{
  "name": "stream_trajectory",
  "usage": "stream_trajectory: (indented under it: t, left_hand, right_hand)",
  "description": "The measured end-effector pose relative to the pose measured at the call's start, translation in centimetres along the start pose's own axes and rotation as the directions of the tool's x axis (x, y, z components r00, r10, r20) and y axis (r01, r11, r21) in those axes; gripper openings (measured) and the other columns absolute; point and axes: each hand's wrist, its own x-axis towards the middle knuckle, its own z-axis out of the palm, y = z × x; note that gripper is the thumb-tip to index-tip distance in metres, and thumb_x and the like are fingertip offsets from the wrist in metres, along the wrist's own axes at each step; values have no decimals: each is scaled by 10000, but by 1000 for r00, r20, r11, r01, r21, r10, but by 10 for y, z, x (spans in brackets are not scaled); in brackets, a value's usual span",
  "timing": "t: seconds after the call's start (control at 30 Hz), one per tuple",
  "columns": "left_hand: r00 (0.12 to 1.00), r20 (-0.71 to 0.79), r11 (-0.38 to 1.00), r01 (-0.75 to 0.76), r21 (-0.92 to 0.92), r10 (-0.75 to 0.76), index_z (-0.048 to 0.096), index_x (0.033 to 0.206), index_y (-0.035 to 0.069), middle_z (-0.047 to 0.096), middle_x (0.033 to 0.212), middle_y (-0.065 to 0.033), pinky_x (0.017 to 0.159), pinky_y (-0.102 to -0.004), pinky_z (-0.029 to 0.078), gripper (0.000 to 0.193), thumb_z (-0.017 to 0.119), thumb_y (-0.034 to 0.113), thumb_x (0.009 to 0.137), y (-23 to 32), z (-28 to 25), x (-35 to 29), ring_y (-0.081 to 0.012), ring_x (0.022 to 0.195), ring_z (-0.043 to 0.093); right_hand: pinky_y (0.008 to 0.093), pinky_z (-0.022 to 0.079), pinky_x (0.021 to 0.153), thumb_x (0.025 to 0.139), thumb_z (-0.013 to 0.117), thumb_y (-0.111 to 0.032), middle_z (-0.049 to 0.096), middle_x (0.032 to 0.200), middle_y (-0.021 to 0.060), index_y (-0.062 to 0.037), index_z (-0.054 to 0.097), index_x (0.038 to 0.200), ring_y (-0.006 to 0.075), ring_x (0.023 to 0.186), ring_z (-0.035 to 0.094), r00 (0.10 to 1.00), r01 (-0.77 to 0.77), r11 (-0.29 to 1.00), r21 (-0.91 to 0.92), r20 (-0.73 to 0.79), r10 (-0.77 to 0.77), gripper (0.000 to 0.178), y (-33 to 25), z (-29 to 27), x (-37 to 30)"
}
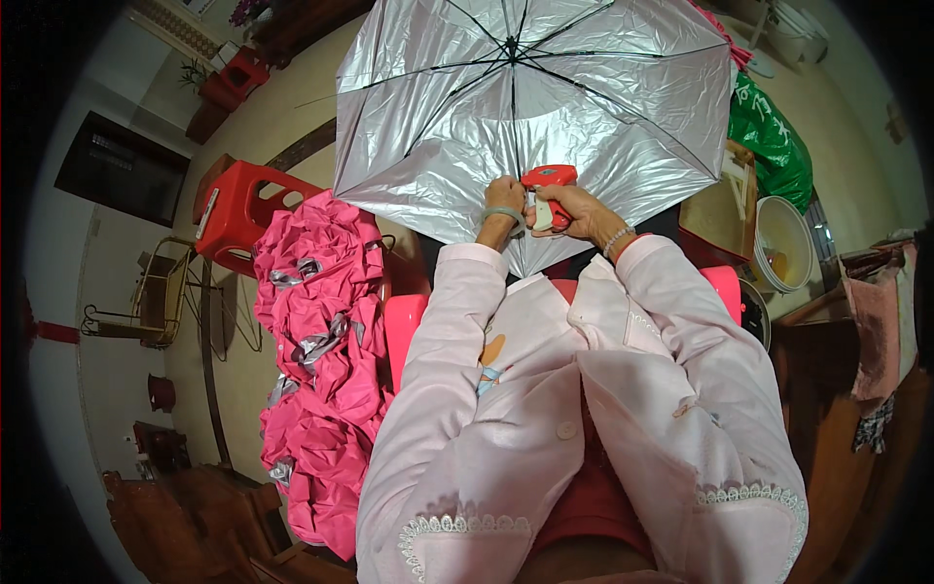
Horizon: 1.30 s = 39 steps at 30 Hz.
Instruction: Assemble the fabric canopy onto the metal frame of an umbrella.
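Note:
An open umbrella [428, 107] spreads before me, its silver inside and dark ribs facing me. My right hand [582, 210] is closed around a red hand tool [551, 176] with a pale lever-like part; its exact kind is unclear. Close beside the tool, my left hand [502, 199] is curled in a pinch at the umbrella's near rib and fabric. What lies between its fingertips is mostly hidden. The tool's head is just right of the left fingers, over the silver fabric. The umbrella's near edge hangs down below both hands, toward my lap.
To my left lies a heap of crumpled pink fabric with silver linings [326, 360], beside a red plastic stool [248, 209]. At right are a green plastic bag [771, 136], a white bucket [784, 243] and a wooden chair-like piece with a pink cloth [880, 311].

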Motion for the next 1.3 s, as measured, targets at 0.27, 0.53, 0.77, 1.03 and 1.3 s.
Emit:
stream_trajectory:
  t: [0.27, 0.53, 0.77, 1.03, 1.3]
  left_hand:
    - [1000, 7, 1000, 13, -27, -13, 636, 758, 8, 608, 760, -202, 694, -387, 460, 209, 508, 168, 714, -10, 3, 10, -335, 748, 596]
    - [945, 33, 792, -291, 537, 324, 656, 682, 62, 601, 782, -119, 700, -366, 463, 195, 617, 225, 582, -63, 12, 30, -275, 780, 574]
    - [987, -91, 983, -115, 146, 129, 601, 682, 9, 585, 778, -212, 714, -427, 449, 164, 487, 126, 693, -19, 39, 12, -361, 765, 567]
    - [986, -132, 989, -81, 122, 97, 595, 728, 27, 589, 768, -210, 664, -431, 456, 142, 495, 128, 726, -20, 27, 12, -376, 734, 569]
    - [989, -116, 964, -60, 260, 93, 605, 706, 8, 600, 784, -227, 670, -396, 472, 116, 497, 48, 712, -21, 33, 5, -349, 776, 597]
  right_hand:
    - [432, 528, 594, 829, 488, -145, 584, 791, 142, -38, 437, 1026, 253, 665, 612, 999, -2, 1000, 11, 42, 2, 230, -2, 1, 8]
    - [453, 509, 691, 795, 506, -102, 560, 928, 147, -96, 430, 1167, 291, 818, 594, 998, -40, 999, 30, 59, 38, 380, 1, 27, 7]
    - [443, 525, 551, 780, 467, -96, 553, 737, 111, -48, 456, 970, 245, 600, 576, 991, -27, 996, -90, -134, 15, 197, -4, -10, 8]
    - [264, 344, 335, 809, 465, -124, 439, 497, 20, -86, 455, 787, 129, 366, 389, 998, 14, 984, -178, -54, -24, 45, -7, 4, 10]
    - [432, 502, 494, 728, 477, -125, 533, 658, 125, -42, 445, 926, 275, 531, 555, 976, 185, 955, -231, -71, -206, 217, -9, -18, 6]
